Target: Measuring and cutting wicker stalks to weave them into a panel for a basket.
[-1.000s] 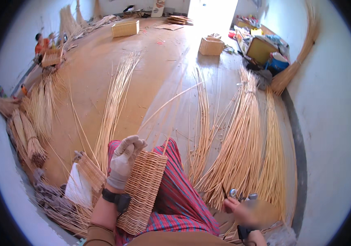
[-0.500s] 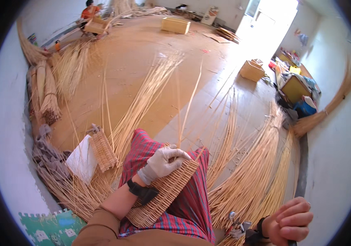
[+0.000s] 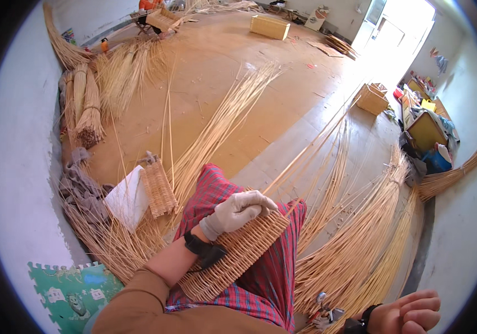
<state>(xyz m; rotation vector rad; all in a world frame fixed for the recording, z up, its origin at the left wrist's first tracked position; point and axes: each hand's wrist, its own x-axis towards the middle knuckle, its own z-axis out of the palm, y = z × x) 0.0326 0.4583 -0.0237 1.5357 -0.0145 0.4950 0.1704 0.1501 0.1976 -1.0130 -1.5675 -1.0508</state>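
Observation:
A woven wicker panel (image 3: pixel 235 256) lies slantwise across my lap, over a red and blue checked cloth (image 3: pixel 274 267). My left hand (image 3: pixel 238 213), in a pale glove, grips the panel's far edge with its fingers bent, and long loose willow rods (image 3: pixel 305 153) run outward from there. Off to the lower right is my bare right hand (image 3: pixel 408 314), apart from the panel, its fingers curled; whatever is inside them is hidden. Near that wrist, some small metal tools (image 3: pixel 327 316) sit among the rods.
Rod bundles (image 3: pixel 355 239) spread over the floor on my right. A smaller woven panel (image 3: pixel 158 188) rests beside a white board (image 3: pixel 129 197) at left. Farther off are a woven box (image 3: pixel 372 98), a long basket (image 3: pixel 269 27) and a person (image 3: pixel 152 19).
The whole view has shifted, with the room moving right in the picture. The loose rods at the panel's far edge have swung over to the right. My right hand has turned and its fingers loosened slightly.

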